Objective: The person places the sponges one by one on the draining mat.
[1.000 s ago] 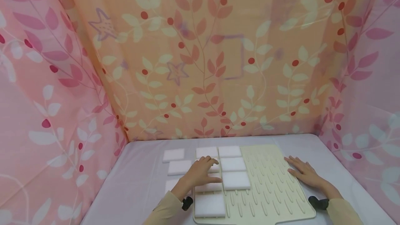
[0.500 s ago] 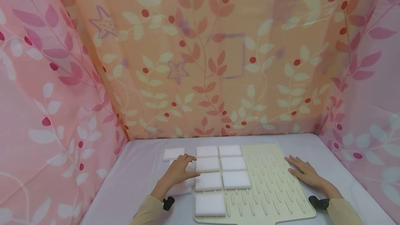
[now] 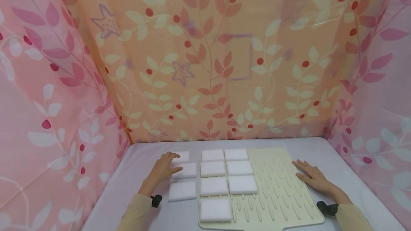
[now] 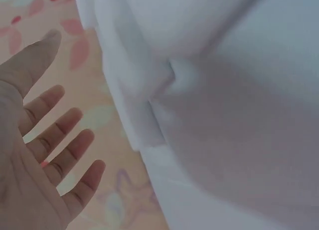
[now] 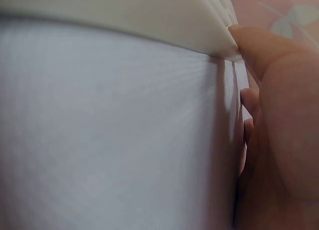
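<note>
My left hand (image 3: 164, 168) hovers at the left of the mat with its fingers relaxed and thumb apart. Nothing is in it; the left wrist view shows the bare palm and spread fingers (image 4: 55, 162). Its fingertips overlap the far white sponge block (image 3: 183, 156) and the middle sponge block (image 3: 187, 171) of three loose ones. A nearer sponge block (image 3: 182, 191) lies below the hand. My right hand (image 3: 314, 177) rests flat at the right edge of a cream ridged mat (image 3: 277, 188). In the right wrist view its thumb (image 5: 269, 48) touches the mat's edge.
Several white sponge blocks lie on the mat in two columns, including the near left block (image 3: 216, 210) and a right-column block (image 3: 242, 184). A white cloth (image 3: 128, 188) covers the table. Patterned curtains (image 3: 208, 92) stand at the back and both sides.
My left hand has moved left, from over the mat's left column of sponge blocks to beside the loose blocks, uncovering that column. The right hand has stayed in place.
</note>
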